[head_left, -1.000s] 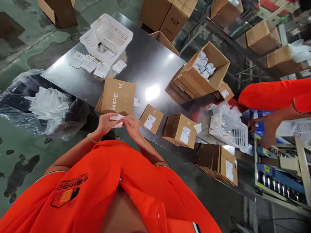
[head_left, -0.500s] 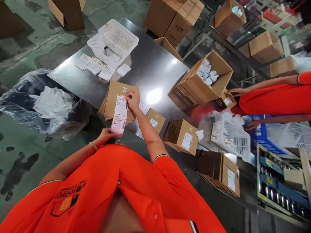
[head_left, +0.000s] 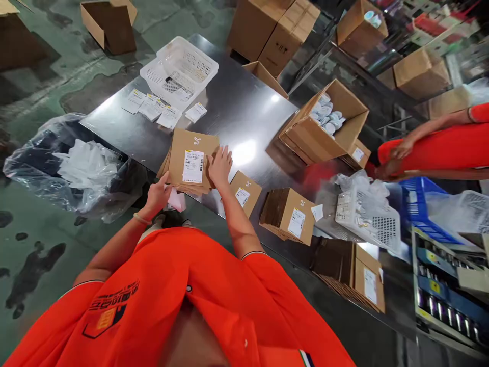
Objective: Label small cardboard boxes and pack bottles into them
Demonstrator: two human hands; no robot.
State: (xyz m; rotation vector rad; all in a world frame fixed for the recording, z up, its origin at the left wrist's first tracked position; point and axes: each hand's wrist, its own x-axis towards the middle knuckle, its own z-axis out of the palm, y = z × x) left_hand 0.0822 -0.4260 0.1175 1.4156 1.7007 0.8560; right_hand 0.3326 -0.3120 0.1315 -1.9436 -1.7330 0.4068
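Since the label [head_left: 193,166] lay flat on the cardboard mailer [head_left: 191,138], the left hand [head_left: 157,196] and right hand [head_left: 220,167] flanked it, open, apart and unclamped.

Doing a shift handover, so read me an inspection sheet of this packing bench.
Surface: steel table, shiny, with glare.
Job's things: stack of flat cardboard mailers, shipping label on the top one.
Clutter: white plastic basket, loose label sheets, pale backing strip by the stack.
Grippers: left hand and right hand at the stack's edges, both open.
Cables: nothing seen.
Surroundings: open carton of white items, blue crate, co-worker's hand.
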